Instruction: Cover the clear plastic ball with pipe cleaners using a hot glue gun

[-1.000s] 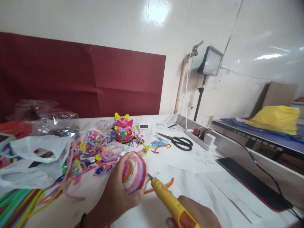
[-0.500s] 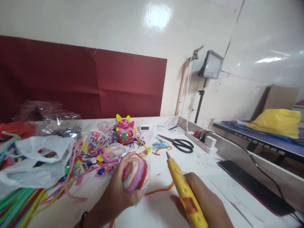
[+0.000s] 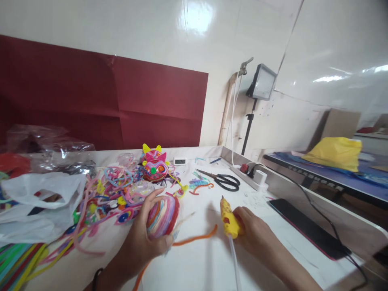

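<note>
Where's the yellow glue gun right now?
In the head view, the yellow glue gun is right of centre, held in the right hand, just right of the orange strip.

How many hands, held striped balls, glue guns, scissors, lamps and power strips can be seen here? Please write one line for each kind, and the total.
Hands: 2 (left hand, right hand)
Held striped ball: 1
Glue gun: 1
Scissors: 1 pair
Lamp: 1
Power strip: 1
Total: 7
</note>
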A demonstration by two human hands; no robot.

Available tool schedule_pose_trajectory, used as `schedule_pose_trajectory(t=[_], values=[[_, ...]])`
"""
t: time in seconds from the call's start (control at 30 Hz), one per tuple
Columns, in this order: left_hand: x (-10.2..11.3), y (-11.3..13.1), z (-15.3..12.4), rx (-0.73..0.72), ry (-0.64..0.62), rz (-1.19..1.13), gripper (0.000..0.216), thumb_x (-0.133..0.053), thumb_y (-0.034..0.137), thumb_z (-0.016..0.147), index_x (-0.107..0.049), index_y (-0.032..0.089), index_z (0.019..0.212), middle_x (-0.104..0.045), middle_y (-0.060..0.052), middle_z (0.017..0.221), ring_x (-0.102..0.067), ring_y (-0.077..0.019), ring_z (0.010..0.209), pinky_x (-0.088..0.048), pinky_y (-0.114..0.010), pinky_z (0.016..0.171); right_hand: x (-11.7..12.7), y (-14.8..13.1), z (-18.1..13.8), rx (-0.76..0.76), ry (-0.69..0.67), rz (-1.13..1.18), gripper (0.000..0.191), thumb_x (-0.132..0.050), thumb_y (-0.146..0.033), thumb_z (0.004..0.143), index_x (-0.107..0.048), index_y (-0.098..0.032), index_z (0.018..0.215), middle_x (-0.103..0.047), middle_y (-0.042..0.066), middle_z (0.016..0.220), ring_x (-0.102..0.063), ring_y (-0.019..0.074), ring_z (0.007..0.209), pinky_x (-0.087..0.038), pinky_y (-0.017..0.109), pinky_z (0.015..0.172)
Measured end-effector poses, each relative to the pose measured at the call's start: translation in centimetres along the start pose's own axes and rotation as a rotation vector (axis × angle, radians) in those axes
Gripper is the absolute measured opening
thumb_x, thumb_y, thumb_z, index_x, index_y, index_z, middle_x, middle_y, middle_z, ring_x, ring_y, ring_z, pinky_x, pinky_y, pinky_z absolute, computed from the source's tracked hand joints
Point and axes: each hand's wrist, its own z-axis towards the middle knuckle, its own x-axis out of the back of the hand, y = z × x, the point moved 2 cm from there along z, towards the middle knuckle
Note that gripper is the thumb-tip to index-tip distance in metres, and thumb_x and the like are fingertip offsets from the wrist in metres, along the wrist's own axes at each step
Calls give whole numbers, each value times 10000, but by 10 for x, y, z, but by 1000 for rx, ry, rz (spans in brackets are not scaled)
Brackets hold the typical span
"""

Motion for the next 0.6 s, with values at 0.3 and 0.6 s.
schedule_pose_trajectory(t=[0.3, 0.6], values=[[-5, 0, -4, -75, 19, 116, 852, -623, 130, 580, -386, 250, 1390, -582, -98, 1277, -591, -320, 1149, -530, -420, 923, -6, 16, -3, 21, -80, -53, 267, -638, -87, 643, -632, -192, 888, -670, 65, 880, -636, 226, 754, -442, 301, 651], [-9, -7, -6, -127, 12, 199, 848, -609, 102, 566, -392, 263, 1369, -512, -104, 1366, -503, -332, 1275, -447, -486, 1046, 26, -78, -16, 139, -186, 676, 294, -609, -440, 833, -654, -206, 1005, -709, 56, 920, -631, 213, 836, -485, 327, 752]])
